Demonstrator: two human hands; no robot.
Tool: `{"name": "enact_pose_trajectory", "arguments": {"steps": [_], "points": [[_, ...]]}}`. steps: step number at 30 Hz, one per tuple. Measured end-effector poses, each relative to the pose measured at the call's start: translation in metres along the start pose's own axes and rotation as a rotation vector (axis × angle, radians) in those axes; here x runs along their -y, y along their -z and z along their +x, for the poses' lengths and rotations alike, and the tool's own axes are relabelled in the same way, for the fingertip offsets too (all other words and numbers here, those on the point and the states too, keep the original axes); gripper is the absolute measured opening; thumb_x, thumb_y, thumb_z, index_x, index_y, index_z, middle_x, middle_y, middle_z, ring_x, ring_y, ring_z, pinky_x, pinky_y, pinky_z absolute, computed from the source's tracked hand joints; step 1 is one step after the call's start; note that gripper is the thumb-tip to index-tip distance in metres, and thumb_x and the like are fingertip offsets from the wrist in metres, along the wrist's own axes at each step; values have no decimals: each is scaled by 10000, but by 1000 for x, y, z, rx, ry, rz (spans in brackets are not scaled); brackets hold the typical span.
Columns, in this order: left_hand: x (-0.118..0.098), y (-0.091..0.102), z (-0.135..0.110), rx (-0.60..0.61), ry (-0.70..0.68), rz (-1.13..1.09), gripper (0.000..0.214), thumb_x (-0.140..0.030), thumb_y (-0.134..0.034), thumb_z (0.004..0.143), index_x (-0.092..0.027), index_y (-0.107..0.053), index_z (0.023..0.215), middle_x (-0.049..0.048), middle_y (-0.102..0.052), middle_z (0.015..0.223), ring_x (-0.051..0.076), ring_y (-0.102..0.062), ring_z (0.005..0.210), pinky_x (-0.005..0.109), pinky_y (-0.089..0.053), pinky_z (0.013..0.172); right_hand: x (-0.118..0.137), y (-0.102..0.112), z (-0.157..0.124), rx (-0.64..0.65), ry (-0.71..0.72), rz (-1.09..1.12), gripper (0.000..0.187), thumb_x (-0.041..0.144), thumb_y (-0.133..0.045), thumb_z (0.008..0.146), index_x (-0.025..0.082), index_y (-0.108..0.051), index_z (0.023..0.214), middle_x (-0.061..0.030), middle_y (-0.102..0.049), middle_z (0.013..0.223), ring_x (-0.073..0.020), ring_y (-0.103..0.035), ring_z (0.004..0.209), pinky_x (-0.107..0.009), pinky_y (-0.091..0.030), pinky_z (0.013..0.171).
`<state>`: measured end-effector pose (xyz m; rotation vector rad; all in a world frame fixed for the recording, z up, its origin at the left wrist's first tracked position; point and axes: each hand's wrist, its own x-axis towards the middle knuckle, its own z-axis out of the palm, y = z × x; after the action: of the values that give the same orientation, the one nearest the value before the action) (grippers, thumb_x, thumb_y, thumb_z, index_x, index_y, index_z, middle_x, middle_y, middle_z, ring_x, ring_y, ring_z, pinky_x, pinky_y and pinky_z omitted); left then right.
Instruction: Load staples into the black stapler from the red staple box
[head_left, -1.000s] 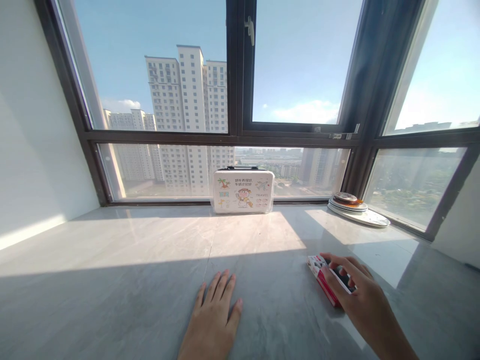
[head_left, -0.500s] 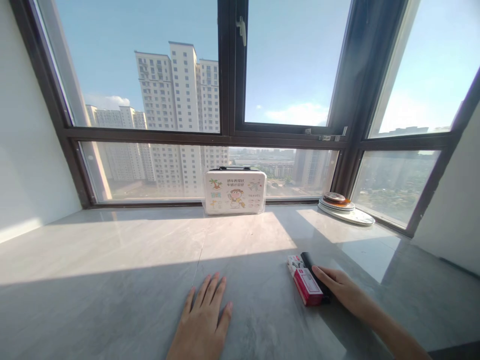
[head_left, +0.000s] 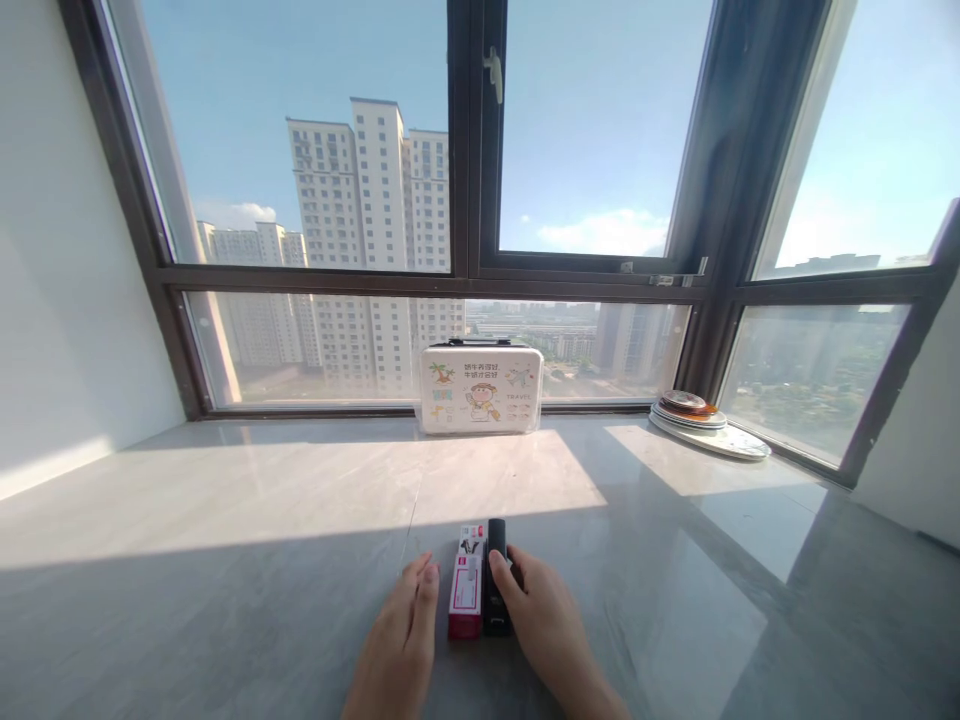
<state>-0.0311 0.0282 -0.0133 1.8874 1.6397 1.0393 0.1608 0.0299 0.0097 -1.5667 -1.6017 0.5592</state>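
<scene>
A black stapler [head_left: 496, 585] lies lengthwise on the grey marble ledge [head_left: 225, 630]. My right hand [head_left: 551, 625] grips it from the right, with the thumb on top and the fingers partly hidden behind its side. Against the stapler's left side lies a red and white box [head_left: 466, 598]. At the far end of that box is a small white carton [head_left: 472, 540] with a dark picture printed on it. My left hand [head_left: 397, 630] stands on its edge just left of the boxes, fingers stretched out and holding nothing. A narrow gap separates it from the red box.
A white cartoon-printed case [head_left: 481, 392] with a dark handle stands upright against the window. Toward the right corner, several stacked plates [head_left: 701, 420] rest by the dark window frame [head_left: 705, 340]. A white wall [head_left: 67, 300] bounds the ledge at left.
My right hand has brought the stapler and boxes left to the middle and straightened them. My left hand has turned from palm-down onto its edge beside the boxes. The view has shifted slightly.
</scene>
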Motion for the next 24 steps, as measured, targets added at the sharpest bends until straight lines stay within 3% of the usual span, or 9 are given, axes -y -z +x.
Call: {"name": "enact_pose_trajectory", "arguments": {"steps": [3, 6, 9, 12, 16, 20, 24], "points": [[-7, 3, 0, -8, 35, -26, 623, -633, -304, 1004, -189, -463, 1409, 116, -602, 1402, 262, -553, 1317, 445, -466, 1102, -4, 7, -1, 10, 29, 14, 512, 606, -371, 994, 217, -702, 962, -72, -759, 897, -258, -676, 813, -299, -435, 670], [-22, -1, -3, -31, -4, 101, 682, -658, -417, 933, -162, -460, 1400, 125, -593, 1373, 290, -533, 1309, 438, -449, 1096, -21, 31, -4, 19, 24, 51, 545, 644, -384, 974, 205, -703, 931, -67, -753, 866, -258, -673, 798, -298, -446, 674], [-35, -9, -7, -62, -47, 242, 668, -573, -493, 892, -140, -452, 1399, 151, -581, 1332, 317, -535, 1260, 452, -445, 1060, -43, 54, -7, 8, -19, 63, 590, 690, -417, 940, 183, -717, 973, -64, -743, 850, -267, -668, 810, -301, -458, 702], [-37, -13, -8, -49, -22, 318, 502, -451, -494, 896, -163, -531, 1305, 133, -610, 1234, 305, -582, 1164, 425, -462, 991, -59, 67, -11, 17, -76, 84, 640, 704, -444, 923, 153, -714, 1105, -53, -726, 828, -260, -655, 811, -287, -460, 710], [-29, -9, -8, -39, -20, 275, 329, -409, -453, 931, -194, -616, 1119, 106, -633, 1104, 278, -628, 1040, 377, -481, 909, -65, 69, -15, 34, -96, 93, 657, 695, -439, 930, 140, -706, 1159, -32, -690, 760, -238, -626, 748, -282, -456, 702], [-19, 9, 0, -114, -8, 254, 339, -448, -452, 946, -203, -621, 1108, 97, -626, 1109, 272, -623, 1028, 376, -488, 886, -64, 67, -14, 30, -98, 106, 637, 691, -455, 922, 149, -716, 1133, -26, -688, 767, -235, -618, 731, -280, -452, 683], [-9, 29, 18, -158, 1, 381, 312, -428, -459, 945, -201, -637, 1066, 85, -630, 1064, 270, -635, 956, 371, -487, 836, -66, 66, -13, 30, -89, 108, 630, 688, -444, 930, 147, -713, 1105, -38, -712, 847, -234, -627, 755, -282, -457, 705]]}}
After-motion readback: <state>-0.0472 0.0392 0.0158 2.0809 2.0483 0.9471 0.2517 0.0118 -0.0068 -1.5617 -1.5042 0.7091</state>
